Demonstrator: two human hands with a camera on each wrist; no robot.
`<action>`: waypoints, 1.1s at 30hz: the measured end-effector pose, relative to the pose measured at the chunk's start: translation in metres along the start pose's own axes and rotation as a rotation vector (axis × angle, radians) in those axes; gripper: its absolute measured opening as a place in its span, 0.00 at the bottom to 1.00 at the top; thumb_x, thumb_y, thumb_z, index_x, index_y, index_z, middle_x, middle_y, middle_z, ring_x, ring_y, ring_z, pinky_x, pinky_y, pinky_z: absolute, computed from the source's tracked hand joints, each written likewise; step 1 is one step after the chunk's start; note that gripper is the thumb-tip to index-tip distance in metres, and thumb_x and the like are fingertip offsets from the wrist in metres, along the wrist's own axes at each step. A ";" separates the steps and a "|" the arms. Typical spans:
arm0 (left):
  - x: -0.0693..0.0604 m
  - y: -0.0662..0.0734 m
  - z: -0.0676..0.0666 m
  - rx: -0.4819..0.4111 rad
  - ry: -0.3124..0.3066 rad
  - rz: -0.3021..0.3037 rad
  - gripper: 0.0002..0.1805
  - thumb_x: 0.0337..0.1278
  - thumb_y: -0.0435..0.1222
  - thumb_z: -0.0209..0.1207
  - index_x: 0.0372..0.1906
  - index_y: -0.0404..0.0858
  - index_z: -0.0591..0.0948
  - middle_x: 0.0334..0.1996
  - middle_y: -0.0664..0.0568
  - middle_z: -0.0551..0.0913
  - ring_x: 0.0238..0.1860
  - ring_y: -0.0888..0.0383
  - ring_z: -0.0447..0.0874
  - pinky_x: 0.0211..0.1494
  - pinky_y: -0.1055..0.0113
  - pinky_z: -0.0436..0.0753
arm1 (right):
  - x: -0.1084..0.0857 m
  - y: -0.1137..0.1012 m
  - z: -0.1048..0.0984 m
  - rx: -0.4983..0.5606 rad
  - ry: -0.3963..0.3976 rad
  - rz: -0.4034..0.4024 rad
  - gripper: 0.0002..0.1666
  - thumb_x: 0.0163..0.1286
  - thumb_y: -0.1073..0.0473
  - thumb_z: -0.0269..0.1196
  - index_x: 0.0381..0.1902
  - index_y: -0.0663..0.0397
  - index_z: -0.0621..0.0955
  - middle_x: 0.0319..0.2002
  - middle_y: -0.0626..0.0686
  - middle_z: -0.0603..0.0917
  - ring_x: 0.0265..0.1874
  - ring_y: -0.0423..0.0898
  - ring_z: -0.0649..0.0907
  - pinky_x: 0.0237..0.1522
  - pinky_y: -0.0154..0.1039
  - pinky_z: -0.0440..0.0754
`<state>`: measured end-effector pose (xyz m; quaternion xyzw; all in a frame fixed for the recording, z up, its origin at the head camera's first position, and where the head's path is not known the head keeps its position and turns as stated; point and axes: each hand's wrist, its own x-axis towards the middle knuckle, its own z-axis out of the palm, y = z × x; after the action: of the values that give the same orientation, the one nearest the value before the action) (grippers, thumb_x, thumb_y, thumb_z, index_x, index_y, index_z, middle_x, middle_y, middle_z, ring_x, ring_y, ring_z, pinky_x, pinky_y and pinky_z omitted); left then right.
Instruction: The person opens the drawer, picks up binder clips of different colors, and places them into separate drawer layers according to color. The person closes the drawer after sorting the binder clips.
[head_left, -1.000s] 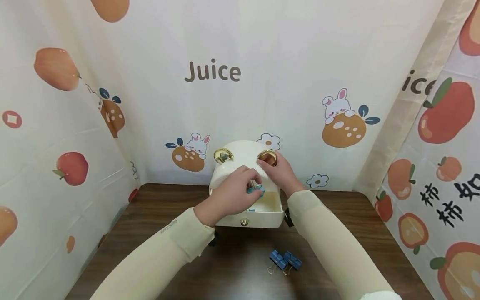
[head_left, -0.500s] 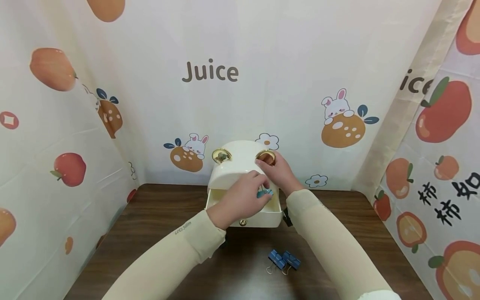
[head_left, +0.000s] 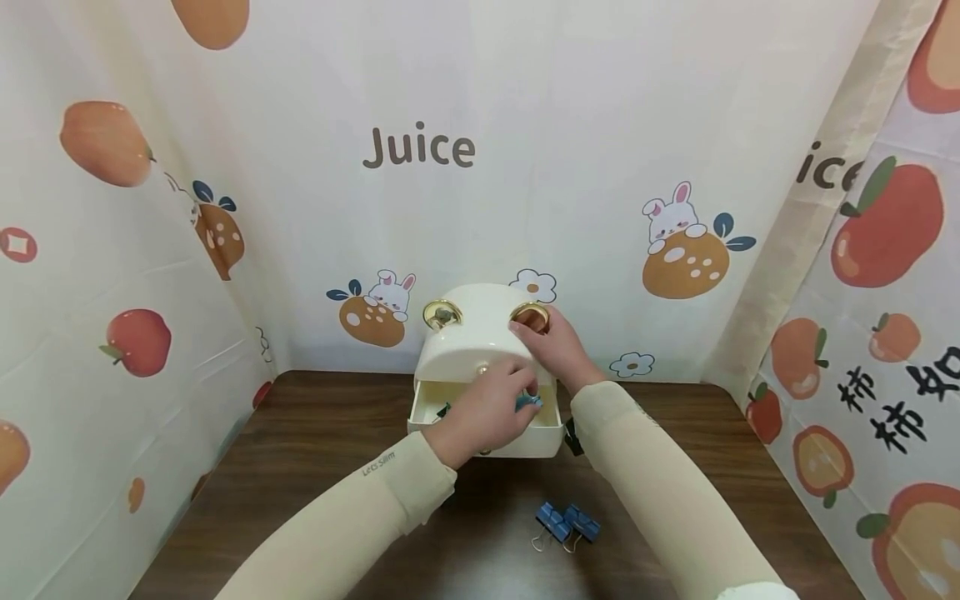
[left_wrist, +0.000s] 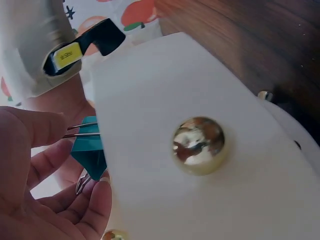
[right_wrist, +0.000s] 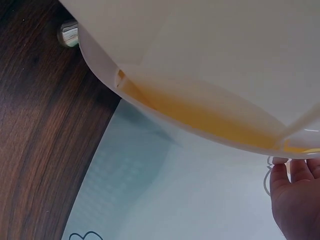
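Note:
A white box with gold round trims (head_left: 483,321) stands on the table, its lower drawer (head_left: 427,400) pulled out. Over the right part of that drawer my left hand (head_left: 491,408) holds a teal binder clip (left_wrist: 90,150), its wire handles between thumb and fingers. Beside the clip in the left wrist view is the white drawer front with a gold knob (left_wrist: 199,145). My right hand (head_left: 558,346) grips the box's upper right side, thumb by the gold trim. In the right wrist view its fingertips touch the box edge (right_wrist: 235,145). Something dark green (head_left: 443,411) lies in the drawer.
Two blue binder clips (head_left: 567,522) lie on the brown wooden table (head_left: 337,467) in front of the box, towards the right. Behind hangs a fruit-printed curtain (head_left: 555,167), which also lines both sides.
With the teal binder clip, my left hand has moved right across the drawer and then slightly lower. More of the drawer's left part now shows. The right hand keeps its place on the box.

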<state>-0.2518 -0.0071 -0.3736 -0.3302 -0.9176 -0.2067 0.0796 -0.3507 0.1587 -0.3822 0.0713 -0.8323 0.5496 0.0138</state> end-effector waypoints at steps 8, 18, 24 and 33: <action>0.003 -0.004 0.010 0.023 -0.068 -0.051 0.09 0.70 0.45 0.65 0.47 0.46 0.81 0.47 0.54 0.76 0.48 0.58 0.75 0.56 0.60 0.79 | 0.001 0.002 0.000 -0.014 0.001 0.010 0.39 0.69 0.34 0.66 0.69 0.45 0.70 0.57 0.52 0.79 0.51 0.52 0.83 0.51 0.52 0.84; 0.003 -0.009 0.022 0.075 -0.093 -0.024 0.06 0.72 0.41 0.59 0.43 0.45 0.83 0.43 0.55 0.77 0.43 0.59 0.74 0.50 0.63 0.79 | 0.000 -0.001 0.001 -0.010 0.008 0.002 0.34 0.70 0.36 0.66 0.64 0.47 0.72 0.56 0.53 0.79 0.50 0.52 0.82 0.50 0.51 0.82; 0.003 -0.005 0.027 0.108 -0.137 -0.032 0.10 0.76 0.40 0.53 0.45 0.43 0.84 0.38 0.55 0.81 0.39 0.60 0.75 0.49 0.64 0.80 | -0.001 -0.001 0.001 -0.022 0.006 -0.003 0.34 0.70 0.35 0.66 0.64 0.46 0.72 0.55 0.53 0.79 0.50 0.52 0.82 0.49 0.51 0.82; 0.011 -0.009 0.027 -0.005 -0.203 -0.092 0.11 0.77 0.38 0.53 0.35 0.45 0.81 0.25 0.57 0.76 0.26 0.60 0.73 0.33 0.67 0.75 | -0.005 -0.003 0.001 -0.013 0.012 -0.019 0.31 0.71 0.38 0.66 0.62 0.48 0.73 0.55 0.55 0.79 0.50 0.53 0.80 0.50 0.51 0.81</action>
<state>-0.2666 0.0051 -0.3980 -0.3070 -0.9346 -0.1778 -0.0240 -0.3456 0.1568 -0.3807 0.0759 -0.8349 0.5445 0.0244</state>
